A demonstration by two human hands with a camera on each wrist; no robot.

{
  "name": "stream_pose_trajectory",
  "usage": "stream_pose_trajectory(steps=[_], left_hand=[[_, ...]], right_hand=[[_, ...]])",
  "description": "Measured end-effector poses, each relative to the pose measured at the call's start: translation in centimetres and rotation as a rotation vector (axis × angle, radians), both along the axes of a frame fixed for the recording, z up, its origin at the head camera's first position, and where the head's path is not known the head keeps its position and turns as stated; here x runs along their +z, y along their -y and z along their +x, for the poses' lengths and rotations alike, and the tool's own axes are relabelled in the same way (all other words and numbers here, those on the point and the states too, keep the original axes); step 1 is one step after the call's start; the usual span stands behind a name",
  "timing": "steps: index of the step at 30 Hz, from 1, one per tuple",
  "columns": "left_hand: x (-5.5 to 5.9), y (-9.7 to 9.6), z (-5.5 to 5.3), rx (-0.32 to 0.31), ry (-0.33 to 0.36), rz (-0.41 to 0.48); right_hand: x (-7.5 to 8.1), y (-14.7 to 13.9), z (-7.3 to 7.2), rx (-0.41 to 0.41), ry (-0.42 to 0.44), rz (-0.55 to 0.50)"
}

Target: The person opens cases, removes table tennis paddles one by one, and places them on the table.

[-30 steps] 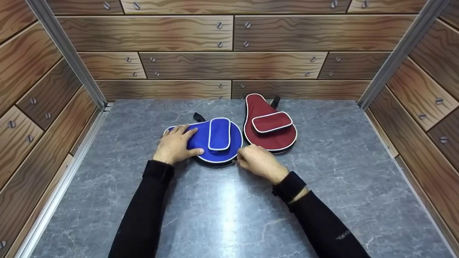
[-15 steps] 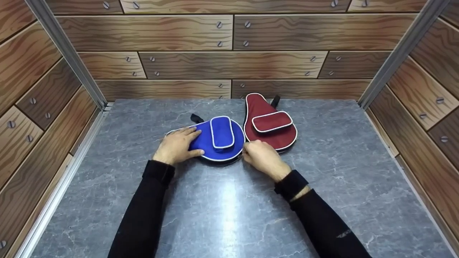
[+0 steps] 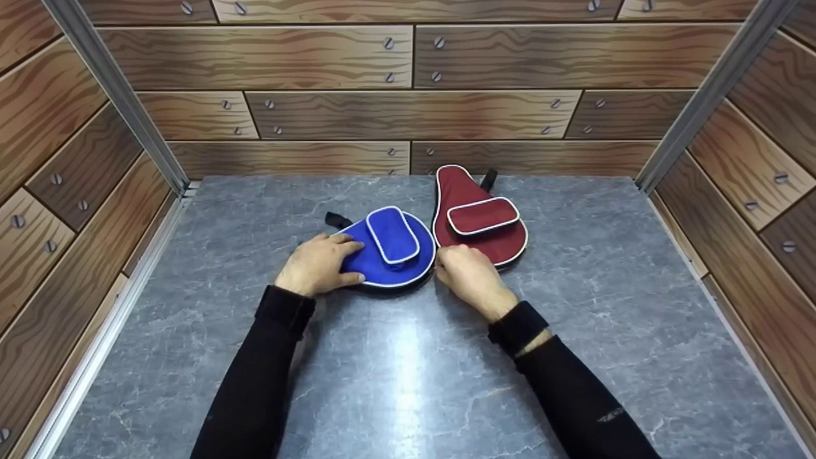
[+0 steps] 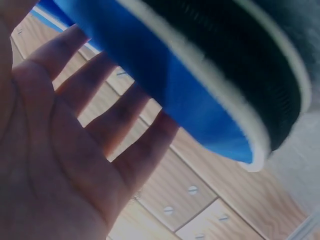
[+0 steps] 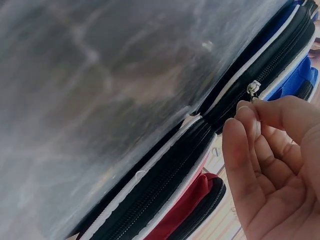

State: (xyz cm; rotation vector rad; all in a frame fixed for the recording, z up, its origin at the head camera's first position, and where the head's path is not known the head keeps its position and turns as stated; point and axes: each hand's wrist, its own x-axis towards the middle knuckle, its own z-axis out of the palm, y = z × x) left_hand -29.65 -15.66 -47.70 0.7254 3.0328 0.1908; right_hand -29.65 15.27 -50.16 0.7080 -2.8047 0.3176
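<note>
A blue table tennis paddle case point(image 3: 364, 260) with white piping lies on the table, its pocket facing up. My left hand point(image 3: 317, 262) rests over its narrow end, and in the left wrist view the extended fingers point(image 4: 145, 137) lie against the blue fabric. At the round end, my right hand point(image 3: 472, 277) pinches the pull of the case's zipper. The metal zipper slider point(image 5: 253, 88) shows just beyond the fingertips in the right wrist view; the pull is mostly hidden by them. A red paddle case point(image 3: 456, 188) lies close beside the right hand.
The grey marbled table point(image 3: 561, 382) is enclosed by wood-patterned walls point(image 3: 408, 57) at the back and both sides. A black strap point(image 3: 338, 220) sticks out from the blue case, and another strap point(image 3: 489, 180) from the red one.
The blue case has turned counterclockwise, its narrow end coming nearer me with my left hand. My right hand has moved up and right along the round edge. The red case stays put.
</note>
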Motion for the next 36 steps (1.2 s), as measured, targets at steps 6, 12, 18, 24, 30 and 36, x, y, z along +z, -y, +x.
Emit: stream_pose_trajectory(steps=[6,12,18,24,30,36], left_hand=[[1.2,-0.2,0.9,-0.007,0.042,-0.025],[2.6,-0.5,2.1,-0.030,0.106,-0.050],[3.2,-0.6,2.6,-0.027,0.158,-0.025],[3.0,-0.3,2.3,-0.107,0.049,0.006],[2.2,-0.2,1.9,-0.233,-0.136,-0.030],[0.8,-0.1,0.8,-0.381,-0.188,-0.031]], right_hand=[[0.0,-0.5,-0.2,-0.020,-0.011,-0.013],[0.1,-0.9,-0.4,-0.025,-0.009,-0.029],[0.2,-1.1,-0.5,-0.028,0.006,-0.035],[0.2,-1.1,-0.6,-0.019,0.033,-0.041],[0.3,-1.2,-0.8,-0.011,0.052,-0.038],[0.3,-1.3,-0.8,-0.009,0.052,-0.040]])
